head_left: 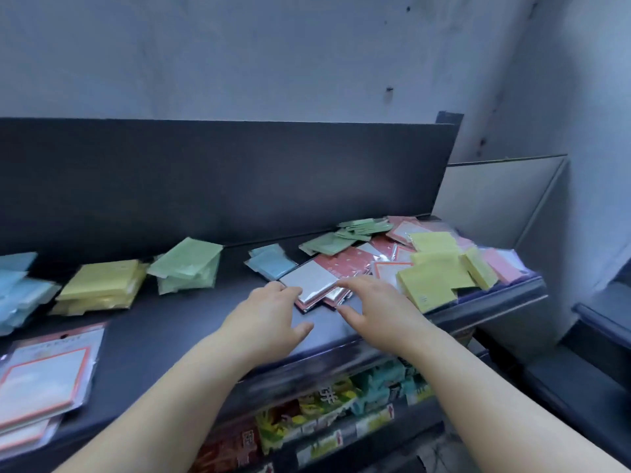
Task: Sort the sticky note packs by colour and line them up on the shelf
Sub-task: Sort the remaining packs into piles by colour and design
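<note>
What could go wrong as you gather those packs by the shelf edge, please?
The yellow packs lie at the front edge of the shelf; the right hand might knock them off. The glossy silver-topped packs that the left hand touches could slide apart. The leaning green stack may topple.

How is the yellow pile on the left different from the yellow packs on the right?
The left yellow pile is one stack by itself on the shelf; the right yellow packs are scattered, overlapping each other and pink packs. The left pile looks darker, the right packs paler. Both are yellow sticky note packs on the same shelf.
</note>
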The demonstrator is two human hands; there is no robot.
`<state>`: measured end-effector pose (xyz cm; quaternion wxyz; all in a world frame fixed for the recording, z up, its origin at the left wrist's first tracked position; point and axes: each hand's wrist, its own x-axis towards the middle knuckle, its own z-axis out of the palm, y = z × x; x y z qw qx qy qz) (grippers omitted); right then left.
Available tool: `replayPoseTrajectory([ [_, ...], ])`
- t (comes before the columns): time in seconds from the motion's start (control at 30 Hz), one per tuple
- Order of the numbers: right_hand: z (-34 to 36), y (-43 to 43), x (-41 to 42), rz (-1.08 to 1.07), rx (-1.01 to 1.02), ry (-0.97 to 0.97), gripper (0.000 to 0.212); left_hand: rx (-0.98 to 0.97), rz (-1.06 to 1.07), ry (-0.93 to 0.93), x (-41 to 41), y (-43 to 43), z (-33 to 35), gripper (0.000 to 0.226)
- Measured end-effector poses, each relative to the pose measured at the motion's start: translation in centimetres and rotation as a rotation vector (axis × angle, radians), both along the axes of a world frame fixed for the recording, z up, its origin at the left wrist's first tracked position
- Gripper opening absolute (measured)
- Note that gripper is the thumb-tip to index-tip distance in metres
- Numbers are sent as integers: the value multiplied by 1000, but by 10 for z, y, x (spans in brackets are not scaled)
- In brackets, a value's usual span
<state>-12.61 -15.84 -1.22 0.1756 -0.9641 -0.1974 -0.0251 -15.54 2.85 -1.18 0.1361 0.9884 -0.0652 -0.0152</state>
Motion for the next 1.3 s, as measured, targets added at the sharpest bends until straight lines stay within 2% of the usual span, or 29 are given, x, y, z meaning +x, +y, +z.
replayPoseTrajectory([
  [0.27, -2, -107, 36, -113, 35, -35, 50, -13, -6, -13, 54, -104, -2, 61],
  [0.53, -18, -142, 51, -170, 5, 36, 81, -191, 207, 96, 101, -161, -8, 63],
  [0.63, -24, -141, 54, -166, -27, 50, 88, -281, 302, 82, 107, -170, -10, 64],
  [0.77, -26, -136, 59, -156, -19, 50, 92, -540, 410, 48, 109, -168, -14, 52],
  [0.9, -19, -126, 62, -149, 54, 36, 87, -887, 422, 29, 99, -158, -14, 21],
  [0.97, -14, -119, 62, -128, 110, 24, 86, -1008, 438, -18, 90, -151, -8, 24],
  [1.13, -5, -92, 56, -18, 211, 8, 86, -1097, 482, -114, 59, -111, 4, 30],
  [1.3, -2, -46, 43, 127, 215, -10, 75, -1102, 603, -260, 11, -52, 3, 32],
])
